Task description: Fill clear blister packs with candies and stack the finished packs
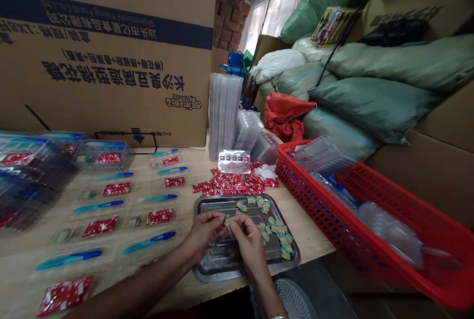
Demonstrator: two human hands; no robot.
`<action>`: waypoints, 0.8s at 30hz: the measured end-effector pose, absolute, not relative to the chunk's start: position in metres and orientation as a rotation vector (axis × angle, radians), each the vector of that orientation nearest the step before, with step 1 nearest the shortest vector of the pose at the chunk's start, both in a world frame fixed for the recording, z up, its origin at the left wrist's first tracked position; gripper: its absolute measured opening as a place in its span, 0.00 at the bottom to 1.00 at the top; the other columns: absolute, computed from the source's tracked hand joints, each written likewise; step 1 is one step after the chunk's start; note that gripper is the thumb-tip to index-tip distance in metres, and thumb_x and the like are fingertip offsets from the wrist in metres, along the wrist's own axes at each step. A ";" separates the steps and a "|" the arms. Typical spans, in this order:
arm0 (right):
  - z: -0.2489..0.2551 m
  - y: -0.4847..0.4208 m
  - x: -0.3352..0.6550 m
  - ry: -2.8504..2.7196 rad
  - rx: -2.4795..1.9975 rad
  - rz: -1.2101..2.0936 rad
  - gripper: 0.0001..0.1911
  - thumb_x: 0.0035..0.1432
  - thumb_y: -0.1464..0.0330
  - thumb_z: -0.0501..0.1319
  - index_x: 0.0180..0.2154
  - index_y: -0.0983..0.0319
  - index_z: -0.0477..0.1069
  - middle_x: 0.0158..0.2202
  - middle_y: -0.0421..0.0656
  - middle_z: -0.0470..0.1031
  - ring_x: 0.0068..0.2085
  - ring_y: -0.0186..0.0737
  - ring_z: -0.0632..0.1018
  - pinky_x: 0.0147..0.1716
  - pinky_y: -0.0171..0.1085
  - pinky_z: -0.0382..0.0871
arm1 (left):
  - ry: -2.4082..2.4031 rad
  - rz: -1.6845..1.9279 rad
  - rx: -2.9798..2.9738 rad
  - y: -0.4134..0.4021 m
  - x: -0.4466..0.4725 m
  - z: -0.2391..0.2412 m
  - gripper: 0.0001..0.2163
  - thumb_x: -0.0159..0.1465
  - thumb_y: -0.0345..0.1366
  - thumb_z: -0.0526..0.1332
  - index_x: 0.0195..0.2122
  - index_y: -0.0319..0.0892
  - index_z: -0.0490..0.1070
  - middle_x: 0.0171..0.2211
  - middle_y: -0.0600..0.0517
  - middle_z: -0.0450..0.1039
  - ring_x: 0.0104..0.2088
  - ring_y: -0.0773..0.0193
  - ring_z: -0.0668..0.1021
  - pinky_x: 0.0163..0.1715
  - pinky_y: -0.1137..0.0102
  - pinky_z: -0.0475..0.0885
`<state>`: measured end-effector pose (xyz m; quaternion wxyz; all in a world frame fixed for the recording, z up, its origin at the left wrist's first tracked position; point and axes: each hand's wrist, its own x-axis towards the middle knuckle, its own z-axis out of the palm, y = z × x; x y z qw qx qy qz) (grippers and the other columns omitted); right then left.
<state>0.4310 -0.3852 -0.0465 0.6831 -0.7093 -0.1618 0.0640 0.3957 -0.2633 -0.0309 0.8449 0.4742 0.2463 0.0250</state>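
Observation:
Above a metal tray (pixel 222 264), both hands meet with fingertips pinched together. My left hand (pixel 205 230) and my right hand (pixel 246 235) hold a small green-and-tan piece (pixel 227 221) between them; the fingers partly cover it. Several similar green-and-tan pieces (pixel 281 235) lie in the right side and far edge of the tray. Behind the tray is a heap of red patterned packets (pixel 233 183). To the left, clear plastic trays in rows hold blue pens (pixel 98 205) and red packets (pixel 159 216), some with a small green piece.
Stacked filled clear packs (pixel 29 176) stand at the far left before a large cardboard box (pixel 111 62). Tall stacks of clear plastic trays (pixel 224 116) rise behind the packets. A red basket (pixel 314 195) with plastic packaging sits on the right, below piled sacks (pixel 374 104).

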 end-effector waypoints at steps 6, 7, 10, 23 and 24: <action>-0.052 -0.376 0.418 -0.207 -1.528 0.060 0.13 0.52 0.57 0.60 0.28 0.61 0.65 0.23 0.37 0.67 0.25 0.35 0.69 0.27 0.33 0.65 | 0.462 0.078 1.052 -0.271 0.385 -0.027 0.16 0.38 0.44 0.73 0.22 0.39 0.74 0.21 0.55 0.73 0.23 0.71 0.72 0.28 0.76 0.68; -0.051 -0.377 0.417 -0.247 -1.561 0.063 0.13 0.54 0.58 0.59 0.28 0.61 0.65 0.23 0.38 0.68 0.26 0.35 0.70 0.27 0.33 0.66 | 0.450 0.086 1.086 -0.269 0.383 -0.028 0.15 0.38 0.44 0.73 0.22 0.39 0.74 0.20 0.55 0.73 0.23 0.71 0.72 0.27 0.76 0.67; -0.048 -0.391 0.428 -0.441 -1.727 0.113 0.11 0.56 0.60 0.56 0.29 0.61 0.68 0.25 0.40 0.71 0.29 0.38 0.72 0.30 0.34 0.66 | 0.464 0.095 1.188 -0.261 0.381 -0.032 0.16 0.37 0.43 0.73 0.22 0.39 0.74 0.19 0.55 0.72 0.21 0.71 0.71 0.25 0.76 0.66; -0.056 -0.414 0.490 -0.695 -2.532 -0.025 0.07 0.51 0.76 0.55 0.29 0.63 0.71 0.30 0.44 0.73 0.34 0.41 0.74 0.34 0.34 0.61 | 0.536 0.080 1.147 -0.259 0.379 -0.031 0.19 0.38 0.37 0.72 0.31 0.38 0.72 0.23 0.58 0.71 0.21 0.68 0.76 0.21 0.76 0.67; -0.057 -0.414 0.490 -0.694 -2.509 0.001 0.07 0.50 0.76 0.55 0.31 0.63 0.71 0.30 0.44 0.74 0.34 0.41 0.74 0.34 0.34 0.61 | 0.531 0.084 1.149 -0.259 0.379 -0.032 0.18 0.38 0.37 0.72 0.31 0.38 0.73 0.23 0.58 0.70 0.20 0.69 0.76 0.20 0.76 0.67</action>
